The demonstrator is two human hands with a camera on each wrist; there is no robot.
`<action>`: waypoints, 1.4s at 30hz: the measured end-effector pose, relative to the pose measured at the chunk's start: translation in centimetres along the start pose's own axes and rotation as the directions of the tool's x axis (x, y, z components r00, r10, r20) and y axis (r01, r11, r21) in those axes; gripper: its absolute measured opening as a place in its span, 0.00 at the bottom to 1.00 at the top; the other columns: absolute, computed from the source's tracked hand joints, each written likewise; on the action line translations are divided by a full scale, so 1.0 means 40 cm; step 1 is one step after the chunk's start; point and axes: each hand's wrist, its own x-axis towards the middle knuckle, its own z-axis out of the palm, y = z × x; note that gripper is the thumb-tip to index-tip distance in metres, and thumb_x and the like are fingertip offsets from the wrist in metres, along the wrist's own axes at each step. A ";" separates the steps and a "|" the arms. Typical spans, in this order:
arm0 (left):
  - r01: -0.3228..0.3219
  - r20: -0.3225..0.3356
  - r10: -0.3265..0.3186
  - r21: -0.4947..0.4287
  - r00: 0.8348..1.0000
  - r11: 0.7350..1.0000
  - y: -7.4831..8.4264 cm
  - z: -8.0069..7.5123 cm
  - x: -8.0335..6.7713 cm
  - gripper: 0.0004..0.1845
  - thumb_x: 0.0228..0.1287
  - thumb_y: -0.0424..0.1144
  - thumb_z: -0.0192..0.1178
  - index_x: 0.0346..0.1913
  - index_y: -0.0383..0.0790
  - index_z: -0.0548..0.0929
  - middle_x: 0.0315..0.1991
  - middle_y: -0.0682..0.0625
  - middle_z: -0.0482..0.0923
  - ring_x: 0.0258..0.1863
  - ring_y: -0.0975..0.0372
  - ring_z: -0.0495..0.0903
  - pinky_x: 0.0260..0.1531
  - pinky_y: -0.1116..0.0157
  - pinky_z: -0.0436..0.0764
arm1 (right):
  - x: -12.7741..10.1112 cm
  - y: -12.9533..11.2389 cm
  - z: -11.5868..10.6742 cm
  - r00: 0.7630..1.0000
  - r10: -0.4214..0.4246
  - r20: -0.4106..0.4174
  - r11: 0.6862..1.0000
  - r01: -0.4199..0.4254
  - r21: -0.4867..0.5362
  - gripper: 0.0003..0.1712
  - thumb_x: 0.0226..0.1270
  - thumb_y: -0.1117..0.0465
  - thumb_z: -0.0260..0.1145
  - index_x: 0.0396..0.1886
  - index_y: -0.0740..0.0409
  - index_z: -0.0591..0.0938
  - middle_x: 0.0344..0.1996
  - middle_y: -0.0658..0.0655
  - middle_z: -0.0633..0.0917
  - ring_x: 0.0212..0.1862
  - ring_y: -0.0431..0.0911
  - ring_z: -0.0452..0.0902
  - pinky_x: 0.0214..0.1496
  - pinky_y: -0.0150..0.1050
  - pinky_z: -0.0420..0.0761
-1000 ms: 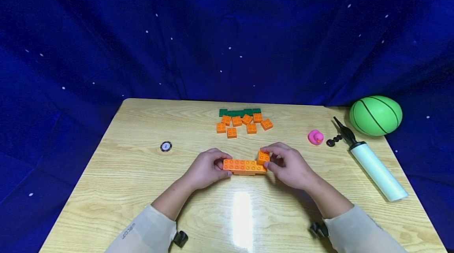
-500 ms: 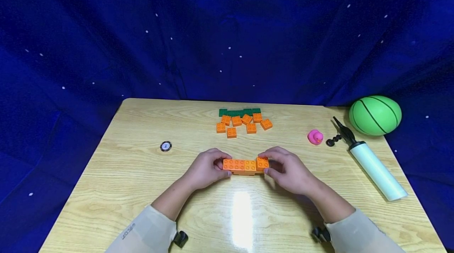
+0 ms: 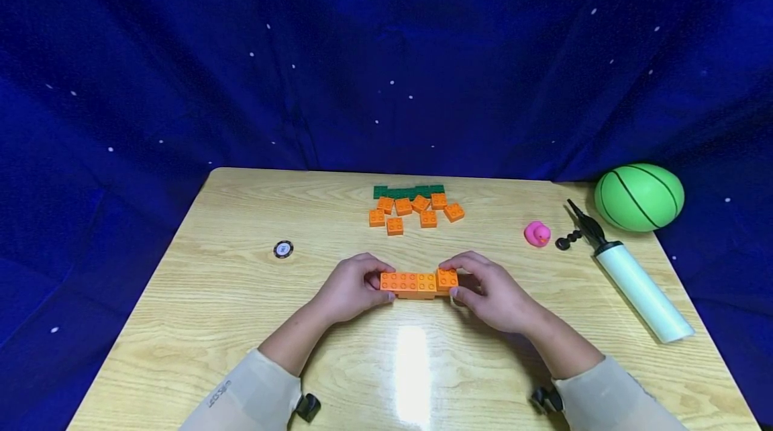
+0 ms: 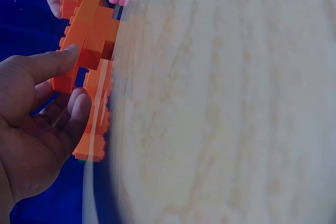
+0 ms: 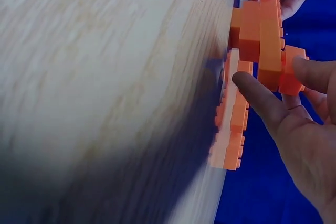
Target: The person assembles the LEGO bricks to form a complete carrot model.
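Observation:
A row of joined orange bricks (image 3: 410,282) lies on the table between both hands. My left hand (image 3: 368,285) grips its left end, thumb in front and fingers behind. My right hand (image 3: 468,286) pinches the right end, where a small orange brick (image 3: 447,278) sits on top. In the left wrist view the orange row (image 4: 86,40) runs from my left hand (image 4: 42,114) toward the other hand's fingertips. In the right wrist view my right hand (image 5: 294,108) has its thumb on the orange row (image 5: 262,30) and a finger on the small end brick (image 5: 291,74).
Several loose orange bricks (image 3: 413,209) and a line of green bricks (image 3: 408,190) lie at the back of the wooden table (image 3: 211,297). A black round token (image 3: 282,249) is at the left. A pink duck (image 3: 537,233), a white pump (image 3: 640,290) and a green ball (image 3: 639,196) are at the right.
The small orange brick, held tilted above the row's right end a second ago, has come down flat onto it. My right hand lowered with it; the left hand stayed.

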 end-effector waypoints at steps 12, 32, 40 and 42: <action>0.009 -0.004 -0.009 -0.006 1.000 1.000 -0.002 0.004 0.000 0.20 0.55 0.38 0.80 0.52 0.43 0.89 0.35 0.58 0.78 0.32 0.65 0.77 0.33 0.67 0.81 | 0.000 0.011 0.004 1.000 0.008 0.004 0.997 -0.008 0.071 0.22 0.71 0.70 0.69 0.61 0.49 0.83 0.57 0.51 0.81 0.58 0.49 0.81 0.58 0.42 0.84; 0.006 -0.030 -0.007 -0.016 1.000 1.000 0.004 0.012 0.002 0.21 0.52 0.36 0.82 0.51 0.42 0.90 0.40 0.57 0.81 0.31 0.65 0.77 0.30 0.67 0.80 | 0.001 -0.005 0.010 0.999 0.011 -0.035 1.000 -0.010 0.026 0.22 0.68 0.72 0.71 0.60 0.57 0.85 0.57 0.54 0.81 0.55 0.49 0.83 0.56 0.40 0.84; 0.001 -0.023 -0.002 -0.009 1.000 1.000 0.006 0.017 0.006 0.21 0.51 0.34 0.82 0.50 0.41 0.91 0.39 0.57 0.80 0.30 0.64 0.76 0.28 0.68 0.78 | 0.001 -0.007 0.014 0.999 -0.006 -0.050 1.000 0.006 0.012 0.22 0.67 0.72 0.72 0.60 0.57 0.85 0.56 0.53 0.81 0.55 0.49 0.82 0.55 0.42 0.85; 0.009 -0.016 -0.009 -0.010 1.000 1.000 0.007 0.017 0.007 0.21 0.51 0.34 0.82 0.50 0.41 0.90 0.39 0.57 0.80 0.30 0.64 0.76 0.28 0.68 0.78 | 0.000 -0.004 0.012 0.999 -0.002 -0.042 1.000 0.003 0.025 0.22 0.67 0.72 0.72 0.60 0.56 0.85 0.56 0.53 0.81 0.55 0.49 0.83 0.56 0.41 0.85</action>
